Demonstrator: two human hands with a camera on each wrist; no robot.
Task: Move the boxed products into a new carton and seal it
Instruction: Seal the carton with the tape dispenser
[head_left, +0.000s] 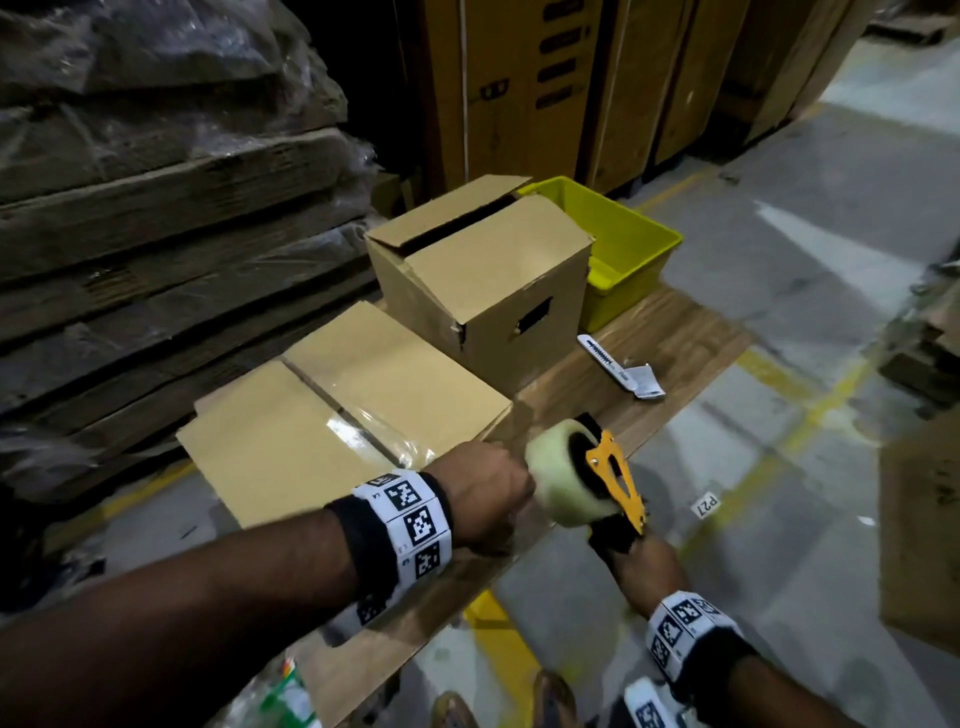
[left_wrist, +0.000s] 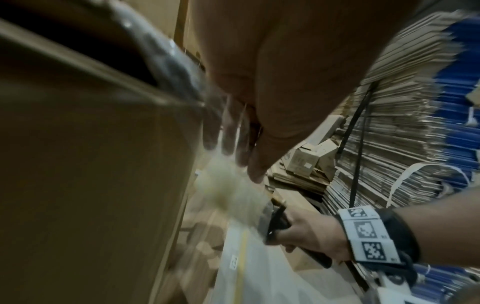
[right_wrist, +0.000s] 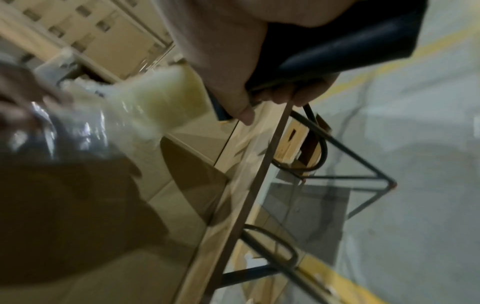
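Gripping the black handle of the tape dispenser (head_left: 597, 478), the right hand (head_left: 647, 574) holds the roll just off the near corner of the new carton (head_left: 343, 415), which lies low on the wooden bench (head_left: 670, 358) with its flaps closed and a strip of clear tape along the centre seam. The fingers are wrapped round the handle, as the right wrist view shows plainly. The left hand (head_left: 488, 493) sits at the carton's near edge, touching the roll's side. Its fingers (left_wrist: 255, 162) appear to press or pinch the loose tape end (left_wrist: 228, 131) where it comes over the edge, though blur makes the exact grip hard to tell. That hold likely anchors the strip so that the dispenser can pull it taut and cut it.

Behind the carton stands a taller cardboard box (head_left: 483, 280), its top flaps partly open, probably the one the products came from. A yellow bin (head_left: 634, 249) sits just beside it on the far side. A white box cutter (head_left: 608, 361) and a small paper tag (head_left: 647, 384) lie on the bench to the right, out of the way of the taping. The boxed products themselves are not visible. Judging by the closed flaps, they are already inside, and the sealing looks well advanced.
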